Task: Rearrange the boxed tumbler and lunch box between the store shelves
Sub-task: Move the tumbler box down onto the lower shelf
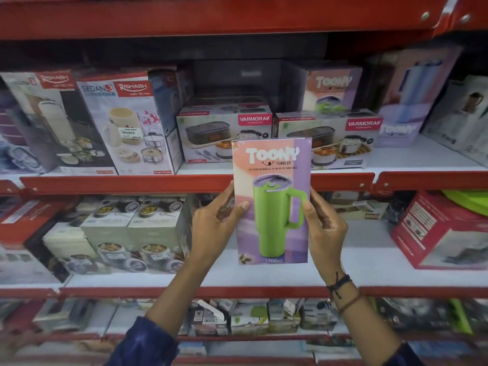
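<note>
I hold a tall boxed tumbler [272, 199], pink and purple with a green mug pictured and "Toony Tumbler" printed on it, upright in front of the shelves. My left hand [215, 223] grips its left edge, thumb on the front. My right hand [326, 228] grips its right edge. Behind the box's top, on the upper shelf, stand two Varmora lunch box cartons, one on the left [208, 136] and one on the right [343, 140]. Another Toony tumbler box [332, 89] stands behind them.
Red-edged shelves [132, 182] run across. Rishabh lunch-pack boxes [124, 122] fill the upper left, a purple tumbler box [412, 101] the upper right. On the middle shelf sit stacked lunch-set boxes [118, 233] at left and a red box [443, 231] at right, with white bare shelf [369, 247] between.
</note>
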A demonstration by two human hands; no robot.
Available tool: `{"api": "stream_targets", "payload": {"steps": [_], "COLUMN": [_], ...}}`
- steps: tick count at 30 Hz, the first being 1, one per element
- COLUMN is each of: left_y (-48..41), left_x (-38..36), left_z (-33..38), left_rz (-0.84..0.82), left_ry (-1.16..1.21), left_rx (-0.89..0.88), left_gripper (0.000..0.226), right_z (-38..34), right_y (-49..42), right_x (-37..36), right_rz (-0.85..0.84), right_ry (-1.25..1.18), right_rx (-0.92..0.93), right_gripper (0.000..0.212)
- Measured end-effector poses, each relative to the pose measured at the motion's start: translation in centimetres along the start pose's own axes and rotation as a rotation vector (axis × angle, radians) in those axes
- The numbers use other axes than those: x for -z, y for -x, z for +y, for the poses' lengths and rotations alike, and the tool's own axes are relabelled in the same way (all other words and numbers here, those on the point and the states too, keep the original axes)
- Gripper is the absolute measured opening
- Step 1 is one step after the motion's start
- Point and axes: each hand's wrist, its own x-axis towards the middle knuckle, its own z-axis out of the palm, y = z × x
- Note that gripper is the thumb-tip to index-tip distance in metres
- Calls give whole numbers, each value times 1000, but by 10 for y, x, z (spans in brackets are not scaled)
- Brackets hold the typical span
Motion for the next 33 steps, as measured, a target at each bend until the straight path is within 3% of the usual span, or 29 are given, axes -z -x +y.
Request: {"api": "stream_targets", "payload": {"steps": [9, 22, 33], "left_y": [36, 53, 52], "left_x": [-25, -111, -139], "left_z": [-30, -107, -138], "left_rz": [-135, -213, -282], "left_ry": [89, 103, 19], "left_rx": [101, 335, 368], "left_gripper": [54, 44, 52], "right_z": [43, 146, 179], "right_y": [28, 40, 43], "right_x": [32, 58, 67], "right_rz": [-178, -254, -289], "right_ry": [173, 271, 313], "right_rx": [-76, -378, -443], "right_gripper": [52, 41, 38]}}
